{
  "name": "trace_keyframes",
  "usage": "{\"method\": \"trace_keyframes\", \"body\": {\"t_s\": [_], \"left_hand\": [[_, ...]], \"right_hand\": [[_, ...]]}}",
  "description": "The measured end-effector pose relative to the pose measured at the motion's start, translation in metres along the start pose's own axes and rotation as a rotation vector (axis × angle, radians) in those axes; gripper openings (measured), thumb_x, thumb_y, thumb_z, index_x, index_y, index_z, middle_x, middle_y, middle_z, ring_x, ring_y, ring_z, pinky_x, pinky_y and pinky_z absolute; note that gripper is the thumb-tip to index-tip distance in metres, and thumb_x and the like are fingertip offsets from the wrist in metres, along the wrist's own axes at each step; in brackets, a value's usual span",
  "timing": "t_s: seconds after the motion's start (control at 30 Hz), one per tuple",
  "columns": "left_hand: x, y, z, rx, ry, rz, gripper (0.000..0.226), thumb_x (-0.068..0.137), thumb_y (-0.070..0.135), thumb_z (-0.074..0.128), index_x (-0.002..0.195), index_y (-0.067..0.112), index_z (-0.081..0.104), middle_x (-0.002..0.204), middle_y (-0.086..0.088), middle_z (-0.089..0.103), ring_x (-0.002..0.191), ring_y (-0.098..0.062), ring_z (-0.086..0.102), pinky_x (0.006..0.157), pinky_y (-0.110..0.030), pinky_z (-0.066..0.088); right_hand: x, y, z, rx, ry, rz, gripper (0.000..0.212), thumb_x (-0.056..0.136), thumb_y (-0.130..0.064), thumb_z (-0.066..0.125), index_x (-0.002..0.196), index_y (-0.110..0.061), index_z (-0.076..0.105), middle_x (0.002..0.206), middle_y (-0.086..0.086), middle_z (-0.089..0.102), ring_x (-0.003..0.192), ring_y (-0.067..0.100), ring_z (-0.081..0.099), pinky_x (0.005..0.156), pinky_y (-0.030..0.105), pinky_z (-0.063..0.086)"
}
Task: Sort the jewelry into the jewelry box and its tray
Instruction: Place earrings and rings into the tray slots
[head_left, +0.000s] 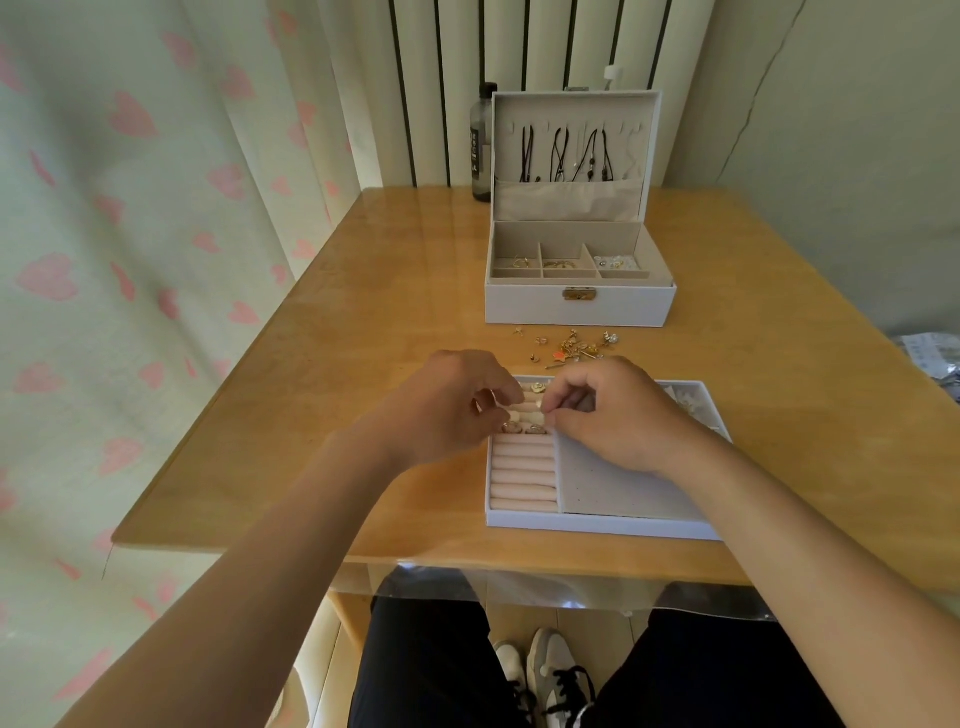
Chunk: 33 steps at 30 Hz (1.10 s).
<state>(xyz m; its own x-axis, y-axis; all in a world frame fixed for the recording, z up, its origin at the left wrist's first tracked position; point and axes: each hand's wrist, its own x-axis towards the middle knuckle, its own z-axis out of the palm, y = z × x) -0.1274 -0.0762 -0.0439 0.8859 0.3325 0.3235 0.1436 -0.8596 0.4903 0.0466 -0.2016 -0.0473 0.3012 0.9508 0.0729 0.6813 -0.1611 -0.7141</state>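
Two hands over tray (597, 522) near table front edge: left hand (441, 405) steadies pink rolls (522, 475); right hand (608, 415) fingers pinch small piece, likely ring, to push in.

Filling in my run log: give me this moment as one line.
left hand: at ring rolls | right hand: pinching small piece, same spot | tray: few rings in | loose jewelry: on table | box: open

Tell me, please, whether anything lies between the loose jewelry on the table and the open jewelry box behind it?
Nothing visible does. The loose jewelry pile lies on bare table just in front of the jewelry box, whose lid stands open. Both hands work over the tray, nearer the person.
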Motion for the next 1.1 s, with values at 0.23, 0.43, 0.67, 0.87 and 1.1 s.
{"method": "trace_keyframes", "body": {"t_s": [0.23,0.43,0.67,0.87,1.1], "left_hand": [[0.0016,0.0026,0.0048,0.043,-0.106,-0.037,0.011,0.084,0.005,0.073,0.090,0.013,0.078,0.081,0.009,0.062,0.068,0.002,0.054,0.065,-0.003,0.038],[0.0022,0.0057,0.0029,0.075,-0.139,-0.040,0.011,0.085,0.004,0.070,0.089,0.011,0.078,0.081,0.005,0.067,0.069,-0.007,0.055,0.065,-0.005,0.038],[0.0028,0.0081,0.0021,0.093,-0.165,-0.053,0.014,0.086,0.004,0.068,0.091,0.012,0.079,0.080,0.004,0.067,0.068,-0.005,0.052,0.065,-0.003,0.036],[0.0013,0.0039,-0.0018,-0.008,-0.103,-0.152,0.013,0.084,0.003,0.071,0.089,0.012,0.078,0.081,0.005,0.068,0.071,0.007,0.057,0.064,-0.004,0.039],[0.0050,0.0049,0.0002,0.040,-0.181,-0.109,0.015,0.087,0.009,0.071,0.094,0.019,0.080,0.081,0.014,0.062,0.074,0.002,0.056,0.069,-0.011,0.045]], "right_hand": [[0.0002,-0.0020,0.0055,-0.083,-0.036,-0.031,0.013,0.086,-0.011,0.073,0.081,-0.023,0.076,0.078,-0.011,0.068,0.068,-0.007,0.056,0.062,0.007,0.042],[-0.0007,-0.0051,0.0060,-0.126,-0.045,-0.075,0.013,0.085,-0.009,0.072,0.082,-0.020,0.076,0.075,-0.012,0.064,0.068,-0.009,0.054,0.061,0.007,0.040],[0.0007,-0.0079,0.0061,-0.185,-0.070,-0.104,0.017,0.087,-0.009,0.070,0.080,-0.024,0.074,0.078,-0.012,0.064,0.067,-0.002,0.053,0.060,0.008,0.039],[-0.0018,-0.0052,0.0032,-0.116,-0.075,-0.114,0.020,0.089,-0.008,0.065,0.087,-0.026,0.074,0.077,-0.010,0.061,0.063,-0.002,0.051,0.061,0.012,0.041],[-0.0001,-0.0063,0.0006,-0.255,-0.127,-0.200,0.027,0.094,-0.008,0.058,0.099,-0.026,0.079,0.086,-0.013,0.057,0.074,-0.007,0.048,0.065,0.004,0.031]]}}
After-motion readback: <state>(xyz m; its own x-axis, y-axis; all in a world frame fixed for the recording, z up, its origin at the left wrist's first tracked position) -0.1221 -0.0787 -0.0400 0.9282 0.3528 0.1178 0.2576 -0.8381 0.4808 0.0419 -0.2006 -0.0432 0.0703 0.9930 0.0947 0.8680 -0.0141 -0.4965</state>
